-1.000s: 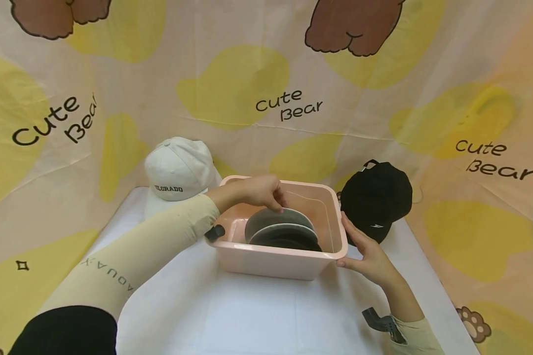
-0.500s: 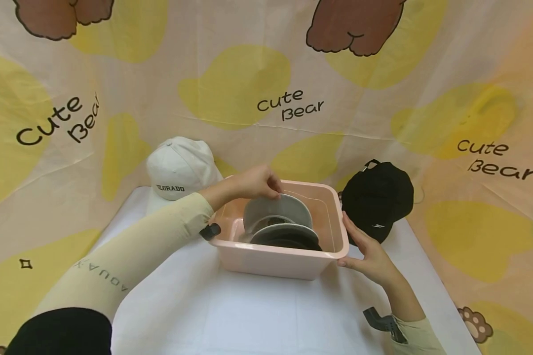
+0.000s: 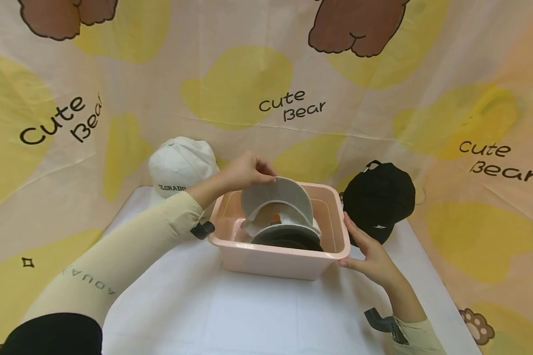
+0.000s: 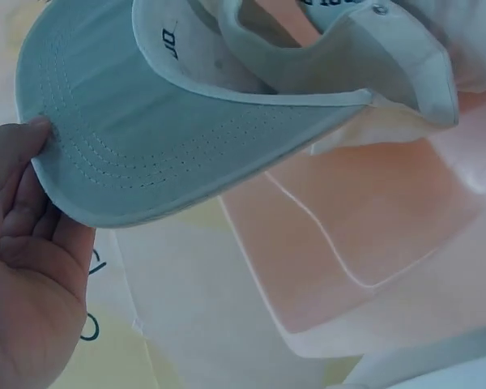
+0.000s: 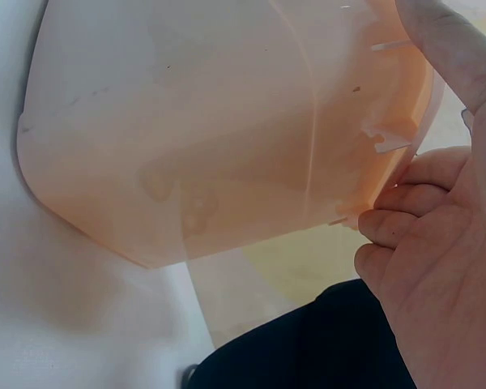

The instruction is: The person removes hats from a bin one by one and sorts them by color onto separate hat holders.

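My left hand point(image 3: 248, 170) pinches the brim of a pale baseball cap point(image 3: 277, 192) between thumb and fingers. In the left wrist view, the cap's grey-green brim point(image 4: 162, 146) and the inside of its crown show. The cap stands tilted with its brim up, partly above the rim of a pink plastic basin point(image 3: 271, 261). In front of it in the basin is another cap with a black brim point(image 3: 288, 237); the basin's front wall hides the rest. My right hand point(image 3: 368, 254) grips the basin's right rim, with curled fingers point(image 5: 389, 223) at the edge in the right wrist view.
A white cap point(image 3: 182, 165) lettered across the front sits behind the basin's left side. To the right rests a black cap point(image 3: 377, 197), close to my right hand. A white-covered table point(image 3: 257, 315) bears everything, with a printed cloth point(image 3: 231, 93) hanging behind.
My left hand has risen and shifted slightly left, drawing the pale cap upward, so more of its brim and crown shows. The right hand stays on the basin's rim.
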Available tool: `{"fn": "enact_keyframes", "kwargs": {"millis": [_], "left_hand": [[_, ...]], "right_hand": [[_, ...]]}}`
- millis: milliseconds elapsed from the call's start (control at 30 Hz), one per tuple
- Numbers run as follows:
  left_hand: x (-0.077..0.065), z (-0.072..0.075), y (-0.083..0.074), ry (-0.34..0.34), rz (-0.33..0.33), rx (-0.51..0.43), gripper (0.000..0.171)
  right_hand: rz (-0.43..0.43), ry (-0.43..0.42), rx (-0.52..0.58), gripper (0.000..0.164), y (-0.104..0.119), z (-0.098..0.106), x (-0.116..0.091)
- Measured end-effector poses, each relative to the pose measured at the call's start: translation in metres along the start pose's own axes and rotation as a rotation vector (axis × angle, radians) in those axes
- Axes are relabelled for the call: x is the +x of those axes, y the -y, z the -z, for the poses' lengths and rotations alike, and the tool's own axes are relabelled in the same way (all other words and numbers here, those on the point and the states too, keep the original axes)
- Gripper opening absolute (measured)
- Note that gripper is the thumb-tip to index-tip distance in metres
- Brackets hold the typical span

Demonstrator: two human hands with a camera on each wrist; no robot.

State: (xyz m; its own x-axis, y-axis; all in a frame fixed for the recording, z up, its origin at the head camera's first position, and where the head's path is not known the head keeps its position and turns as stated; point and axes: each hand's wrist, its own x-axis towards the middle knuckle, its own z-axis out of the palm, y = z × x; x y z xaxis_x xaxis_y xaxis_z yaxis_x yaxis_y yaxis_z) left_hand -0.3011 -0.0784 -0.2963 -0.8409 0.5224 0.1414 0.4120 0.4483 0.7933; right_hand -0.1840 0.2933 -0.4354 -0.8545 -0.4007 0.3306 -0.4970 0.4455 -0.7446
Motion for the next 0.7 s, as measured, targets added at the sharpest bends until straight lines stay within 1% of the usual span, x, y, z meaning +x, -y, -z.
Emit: {"fn": "enact_keyframes", "kwargs": {"millis": [67, 133, 300, 467, 600, 700], "left_hand": [[-0.003, 0.003, -0.002, -0.023, 0.012, -0.026, 0.011], [-0.005, 0.006, -0.003, -0.046, 0.01, -0.036, 0.011], [-0.01, 0.013, -0.006, -0.098, -0.014, -0.053, 0.011], [-0.017, 0.018, -0.013, -0.125, -0.032, -0.087, 0.012], [-0.024, 0.023, -0.02, -0.147, -0.047, -0.105, 0.012], [-0.029, 0.026, -0.022, -0.178, -0.062, -0.105, 0.011]], "right_hand": [[0.003, 0.002, 0.0, 0.114, 0.0, 0.0, 0.0], [0.006, 0.003, 0.0, 0.114, 0.0, 0.0, 0.0], [0.02, 0.002, 0.009, 0.113, -0.001, 0.0, 0.0], [0.032, 0.001, 0.02, 0.113, -0.002, -0.001, 0.0], [0.021, 0.0, 0.017, 0.113, -0.001, -0.001, 0.0], [0.016, -0.001, 0.013, 0.113, 0.0, -0.001, 0.0]]}}
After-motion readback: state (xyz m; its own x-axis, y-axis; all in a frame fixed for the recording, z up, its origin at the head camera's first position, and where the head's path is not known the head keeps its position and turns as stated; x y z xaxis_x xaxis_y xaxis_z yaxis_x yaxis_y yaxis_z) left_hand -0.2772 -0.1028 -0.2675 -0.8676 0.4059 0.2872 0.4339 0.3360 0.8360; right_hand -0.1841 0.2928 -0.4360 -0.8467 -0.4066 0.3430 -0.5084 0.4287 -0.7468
